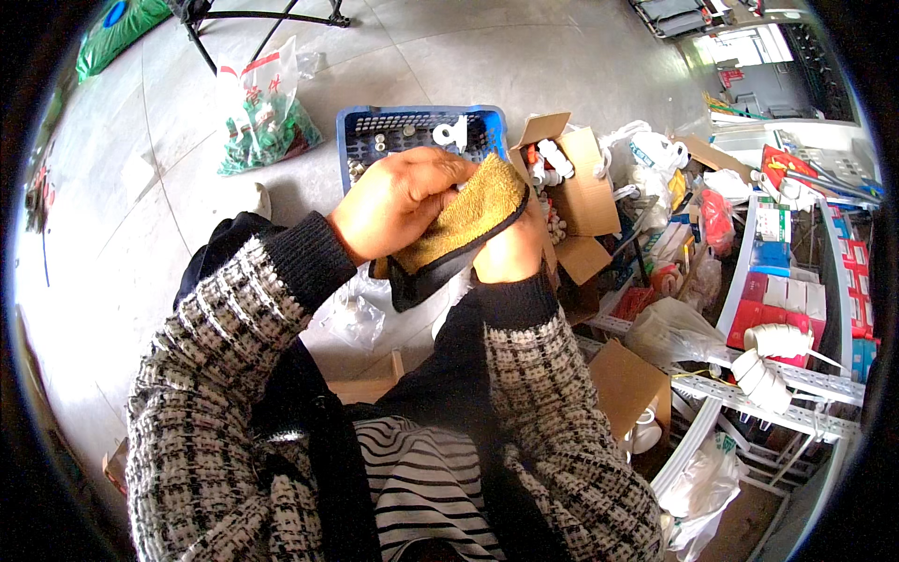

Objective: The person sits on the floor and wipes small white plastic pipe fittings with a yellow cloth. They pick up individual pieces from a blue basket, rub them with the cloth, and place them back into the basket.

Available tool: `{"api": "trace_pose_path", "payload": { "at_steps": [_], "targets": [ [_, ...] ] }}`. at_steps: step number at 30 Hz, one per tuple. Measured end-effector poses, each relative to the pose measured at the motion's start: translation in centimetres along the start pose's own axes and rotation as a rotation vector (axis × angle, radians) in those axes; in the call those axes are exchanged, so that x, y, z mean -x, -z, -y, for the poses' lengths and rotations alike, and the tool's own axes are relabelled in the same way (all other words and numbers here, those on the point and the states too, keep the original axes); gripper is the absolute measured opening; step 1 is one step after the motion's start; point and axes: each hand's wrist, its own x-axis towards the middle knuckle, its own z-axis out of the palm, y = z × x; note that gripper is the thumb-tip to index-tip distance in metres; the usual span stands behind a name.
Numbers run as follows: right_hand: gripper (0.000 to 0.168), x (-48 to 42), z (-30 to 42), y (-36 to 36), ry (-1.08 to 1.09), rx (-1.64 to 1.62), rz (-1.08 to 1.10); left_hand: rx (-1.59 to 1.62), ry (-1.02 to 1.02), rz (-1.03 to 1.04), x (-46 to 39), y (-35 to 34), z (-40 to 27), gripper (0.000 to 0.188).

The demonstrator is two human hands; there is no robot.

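A yellow-brown towelling cloth [467,214] with black edging hangs between my hands, in front of the near side of a blue plastic crate [421,109]. The fingers of my left hand [386,204] pinch at the cloth's upper left part. A small bit of white shows by the fingertips, too covered to name. My right hand [516,246] grips the cloth from behind and below, its fingers mostly hidden by the fabric. Inside the crate lie a white plastic pipe clip [458,133] and several small round fittings [380,142].
Right of the crate stands an open cardboard box [586,183] holding white pipe fittings. Beyond it are cluttered bags and white perforated shelving [772,379] with boxes. A clear bag of green fittings [267,126] sits on the floor at left, near black metal legs [274,17].
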Motion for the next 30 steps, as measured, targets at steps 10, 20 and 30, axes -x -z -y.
{"api": "trace_pose_path", "payload": {
  "at_steps": [10, 20, 30],
  "targets": [
    [0.026, 0.5, 0.5, -0.4, 0.016, -0.052, -0.025, 0.779, 0.460, 0.018, -0.2, 0.1, -0.5, 0.036],
    [0.026, 0.8, -0.1, 0.2, 0.088, 0.191, -0.081, 0.417, 0.213, 0.026, -0.3, 0.2, 0.0, 0.042],
    [0.025, 0.5, 0.5, -0.2, -0.079, -0.028, -0.049, 0.340, 0.284, -0.042, 0.3, -0.6, -0.6, 0.051]
  ]
}}
